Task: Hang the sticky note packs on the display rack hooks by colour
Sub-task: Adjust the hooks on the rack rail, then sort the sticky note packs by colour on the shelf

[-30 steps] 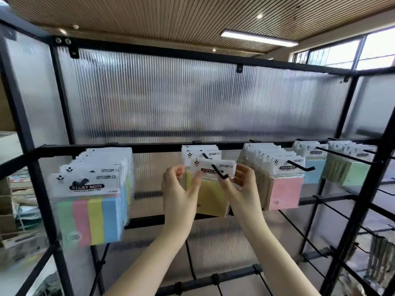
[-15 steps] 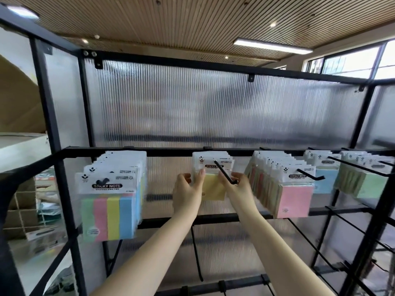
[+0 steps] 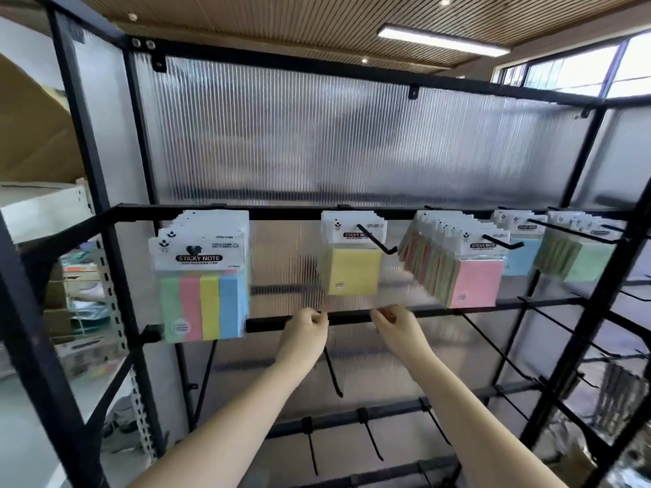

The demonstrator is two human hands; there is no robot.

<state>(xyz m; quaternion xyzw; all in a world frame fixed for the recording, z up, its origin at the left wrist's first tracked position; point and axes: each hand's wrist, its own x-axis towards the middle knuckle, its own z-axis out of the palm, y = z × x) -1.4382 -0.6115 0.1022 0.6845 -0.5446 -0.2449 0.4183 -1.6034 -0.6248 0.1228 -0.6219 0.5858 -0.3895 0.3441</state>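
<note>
On the upper rail of the display rack (image 3: 225, 213), mid-span, the yellow sticky note pack (image 3: 352, 269) hangs from its hook (image 3: 378, 241). Just below it, both the left hand (image 3: 305, 332) and right hand (image 3: 400, 327) hover with loosely curled, empty fingers, clear of the pack.

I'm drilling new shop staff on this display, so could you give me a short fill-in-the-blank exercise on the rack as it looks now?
1. The packs on the hook above the two hands are ____ in colour.
2. The front pack on the next hook to the right is ____.
3. The leftmost packs each show ____ colour strips.
4. Both the left hand and the right hand hold ____.

Missing words: yellow; pink; four; nothing
</note>
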